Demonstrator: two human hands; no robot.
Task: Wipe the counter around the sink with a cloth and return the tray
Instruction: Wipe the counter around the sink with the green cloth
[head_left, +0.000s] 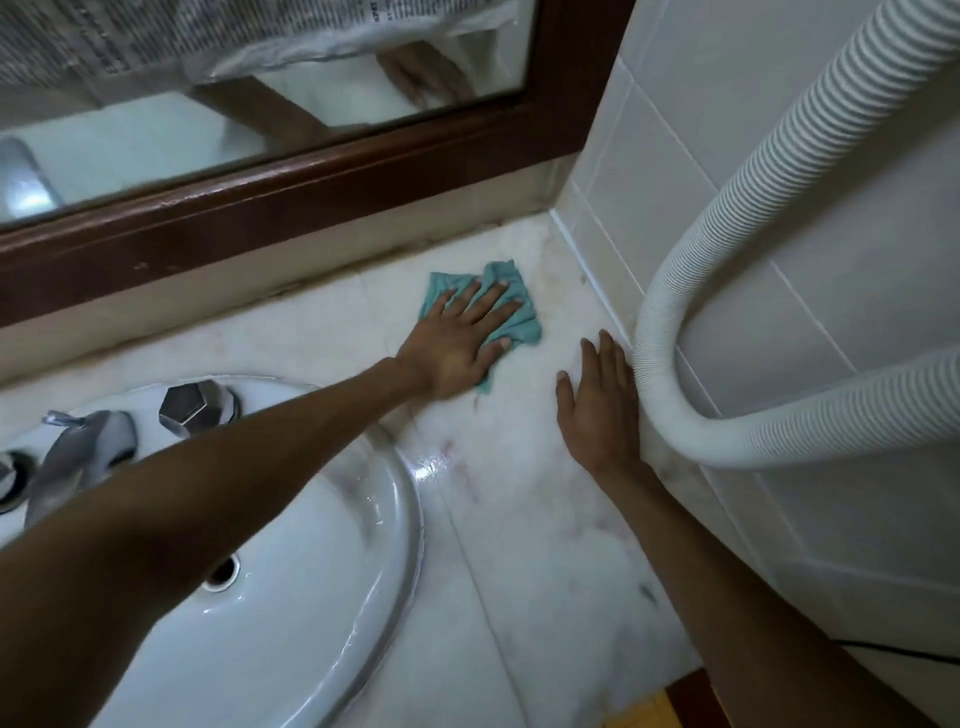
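Observation:
A teal cloth (519, 317) lies on the pale marble counter (519, 519), near the back right corner. My left hand (457, 343) presses flat on the cloth with its fingers spread, the arm reaching across the white sink (363, 597). My right hand (597, 400) rests flat on the bare counter to the right of the cloth, palm down, its outer edge against a white hose. No tray is in view.
A ribbed white hose (670, 322) curves down the tiled right wall (779, 156) and bends along the counter's edge. A chrome tap (78, 457) and faceted knob (189, 405) stand behind the basin. A wood-framed mirror (260, 208) runs along the back.

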